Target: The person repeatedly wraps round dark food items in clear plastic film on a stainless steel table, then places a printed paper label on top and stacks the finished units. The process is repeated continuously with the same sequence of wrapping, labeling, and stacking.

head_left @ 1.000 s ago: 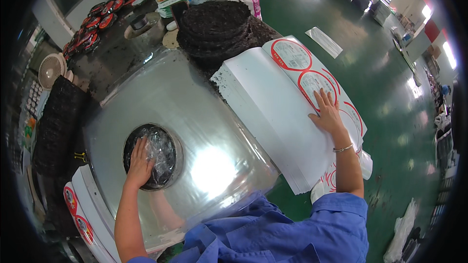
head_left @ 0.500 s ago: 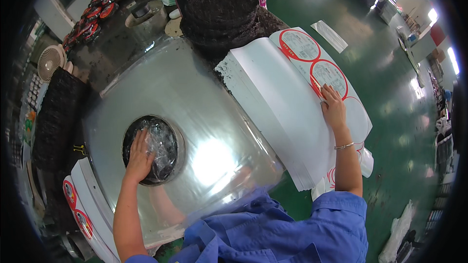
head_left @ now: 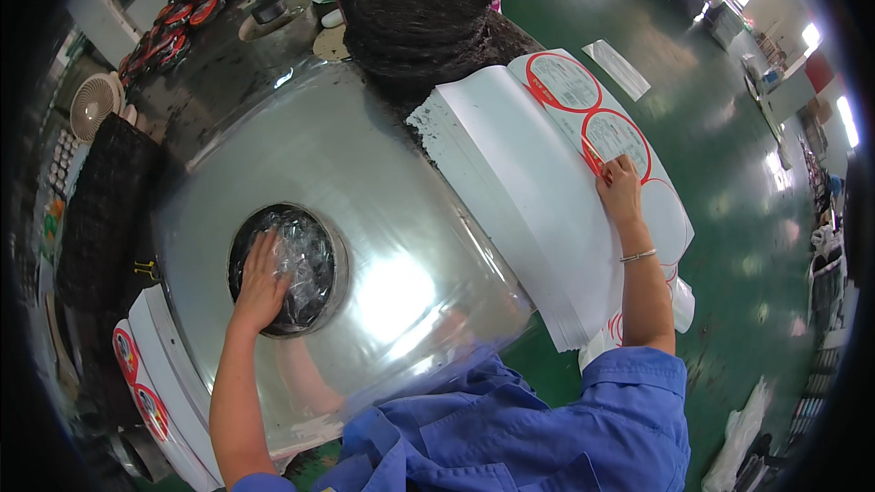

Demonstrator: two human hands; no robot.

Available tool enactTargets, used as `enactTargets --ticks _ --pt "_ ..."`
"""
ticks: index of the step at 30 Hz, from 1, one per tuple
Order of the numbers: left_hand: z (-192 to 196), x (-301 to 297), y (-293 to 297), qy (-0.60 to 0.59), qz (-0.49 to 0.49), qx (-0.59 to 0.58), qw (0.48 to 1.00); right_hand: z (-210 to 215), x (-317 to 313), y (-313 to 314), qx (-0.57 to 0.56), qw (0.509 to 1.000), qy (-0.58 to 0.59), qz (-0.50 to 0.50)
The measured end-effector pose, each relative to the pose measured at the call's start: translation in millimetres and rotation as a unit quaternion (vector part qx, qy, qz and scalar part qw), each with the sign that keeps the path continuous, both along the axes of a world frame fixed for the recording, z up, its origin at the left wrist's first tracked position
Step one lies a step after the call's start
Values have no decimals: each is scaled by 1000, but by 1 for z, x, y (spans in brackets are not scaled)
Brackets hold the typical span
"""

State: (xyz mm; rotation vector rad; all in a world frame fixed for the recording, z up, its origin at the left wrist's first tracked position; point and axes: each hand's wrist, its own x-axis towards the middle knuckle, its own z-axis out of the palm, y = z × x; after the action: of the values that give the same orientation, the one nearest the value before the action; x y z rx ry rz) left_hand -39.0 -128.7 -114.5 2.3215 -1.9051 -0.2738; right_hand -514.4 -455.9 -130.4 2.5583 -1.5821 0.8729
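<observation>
My left hand point(head_left: 262, 282) lies with fingers stretched out on crinkled clear plastic film point(head_left: 305, 255) inside a round metal ring point(head_left: 339, 287). Dark material shows through the film. Under the ring is a shiny metal tabletop point(head_left: 273, 164). On the right, my right hand point(head_left: 621, 189) has its fingers bent together at the lower left edge of a red-rimmed round label point(head_left: 622, 135). That label is on the top sheet of a curved stack of white label sheets point(head_left: 538, 182); the fingertips partly hide the pinched edge.
A stack of dark, rough round sheets point(head_left: 415, 27) stands at the back. Red-and-black round packs point(head_left: 205, 14) lie at the far left, near another metal ring point(head_left: 273, 23). A second label stack point(head_left: 169, 355) and a small fan point(head_left: 96, 105) are at left.
My right hand's fingers have gone from lying stretched on the label sheet to bent together at the label's edge. My left hand stays in the ring.
</observation>
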Motion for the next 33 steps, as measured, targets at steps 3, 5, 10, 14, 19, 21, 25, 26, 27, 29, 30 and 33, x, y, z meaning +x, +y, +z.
enactTargets --ticks 3,5,10,14,19,21,25,26,27,29,30,33 --pt "1 -2 1 2 2 1 1000 0 1 2 -10 1000 12 -17" --pt "3 -3 -2 8 7 7 1000 -1 -2 1 -9 999 17 -36" --pt "9 -8 -3 28 25 19 999 26 -29 -14 57 995 -80 -6" --pt "10 -7 1 25 27 33 999 90 -187 -85 84 698 -710 -43" --pt "11 -9 1 37 46 49 997 124 24 8 -347 935 -13 -72" --pt "5 -6 -5 33 26 41 998 68 125 62 22 977 -200 67" --pt "-9 1 0 53 -4 -7 999 65 283 172 -111 834 -177 511" --pt "1 1 -8 127 -31 -31 991 58 291 182 -89 825 -161 535" --pt "15 -4 -2 299 30 -70 951 49 299 191 -68 816 -145 556" --pt "7 -1 4 350 -17 -104 931 42 302 202 11 792 -99 602" --pt "5 0 6 323 12 -107 940 39 302 204 67 774 -72 625" --pt "9 -5 6 272 67 -110 954 60 314 208 245 729 -126 627"
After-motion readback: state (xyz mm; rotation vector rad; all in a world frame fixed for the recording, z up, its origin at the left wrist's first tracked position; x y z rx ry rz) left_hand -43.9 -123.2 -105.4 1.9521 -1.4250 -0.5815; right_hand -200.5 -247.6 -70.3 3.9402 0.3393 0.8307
